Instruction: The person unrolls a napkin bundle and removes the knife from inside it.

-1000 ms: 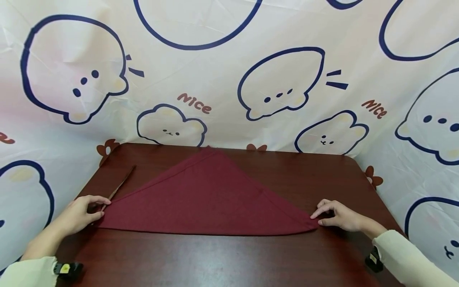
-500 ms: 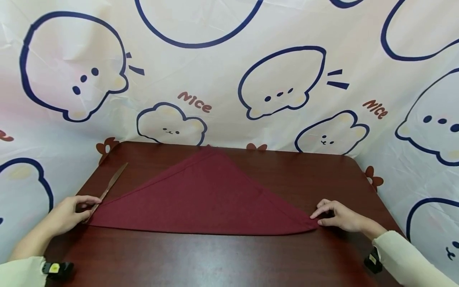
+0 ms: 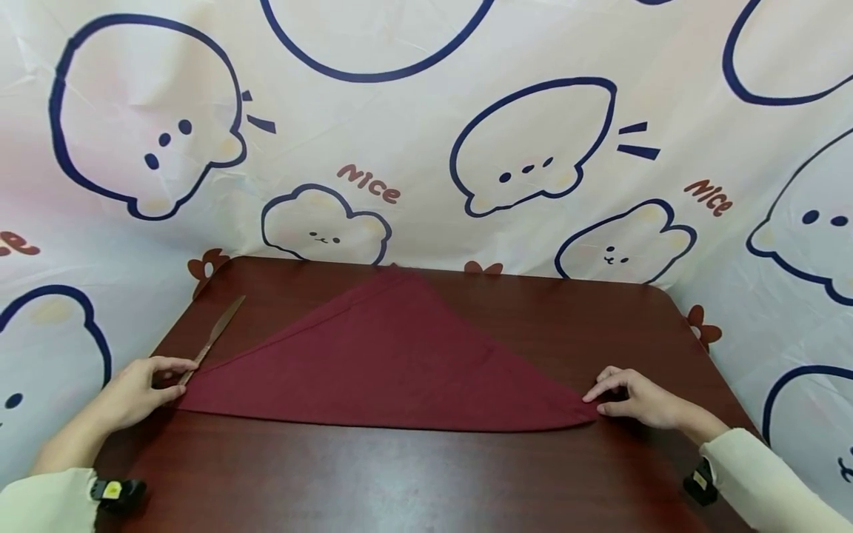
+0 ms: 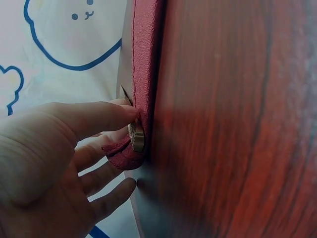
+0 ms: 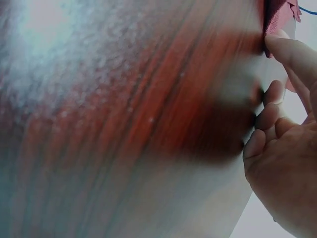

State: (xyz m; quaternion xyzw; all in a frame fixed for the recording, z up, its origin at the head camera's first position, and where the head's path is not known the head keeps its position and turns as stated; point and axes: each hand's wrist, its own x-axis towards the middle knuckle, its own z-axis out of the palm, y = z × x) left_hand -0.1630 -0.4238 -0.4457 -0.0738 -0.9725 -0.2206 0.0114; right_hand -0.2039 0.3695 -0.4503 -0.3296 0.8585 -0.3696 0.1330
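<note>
A dark red cloth napkin [image 3: 386, 363] lies on the table as a wide triangle, its point toward the back edge. At its left corner my left hand [image 3: 140, 392] pinches a gold-toned table knife [image 3: 223, 322] together with the cloth, the blade slanting away to the back right. In the left wrist view the knife's handle end [image 4: 137, 141] shows between thumb and fingers, with the cloth's corner [image 4: 124, 156] curling beneath it. My right hand [image 3: 633, 400] pinches the napkin's right corner between thumb and fingertips; that corner [image 5: 277, 20] is only partly seen in the right wrist view.
The brown wooden table [image 3: 373, 481] has rounded back corners. A pale curtain [image 3: 426, 148] printed with blue cartoon outlines hangs behind it and along both sides. Each wrist wears a small black camera [image 3: 120, 494].
My left hand has shifted left with the knife and the napkin's left corner. The knife has turned so its blade's flat shows. The right hand keeps its hold, and the head view has tilted slightly.
</note>
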